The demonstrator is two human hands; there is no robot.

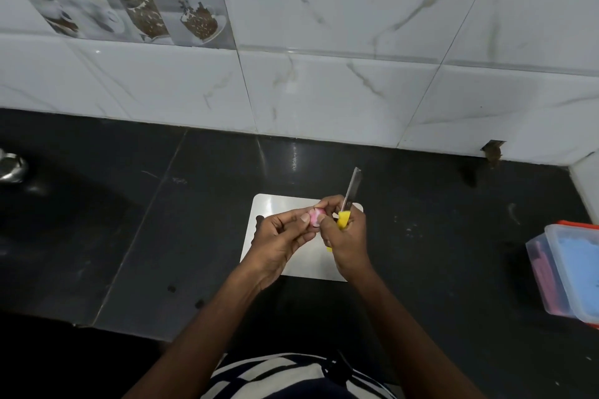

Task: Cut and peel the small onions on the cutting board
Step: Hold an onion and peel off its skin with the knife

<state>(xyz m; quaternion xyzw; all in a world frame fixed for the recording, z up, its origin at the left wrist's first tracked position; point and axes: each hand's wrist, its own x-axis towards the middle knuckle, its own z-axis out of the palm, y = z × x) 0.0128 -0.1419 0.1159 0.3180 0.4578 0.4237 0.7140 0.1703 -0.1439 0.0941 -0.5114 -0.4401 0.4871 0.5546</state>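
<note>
A small pink onion (315, 216) is pinched between the fingertips of both hands, held above a white cutting board (278, 204) on the dark counter. My left hand (282, 241) grips it from the left with thumb and fingers. My right hand (348, 238) holds a knife with a yellow handle (343, 220); its serrated blade (353, 185) points up and away, clear of the onion. The right thumb and forefinger also touch the onion. Any other onions on the board are hidden by my hands.
A clear plastic box (570, 272) with blue and pink contents stands at the right edge of the counter. A steel vessel (11, 165) shows at the far left. The tiled wall (324, 74) rises behind the board. Dark counter (129, 220) surrounds the board.
</note>
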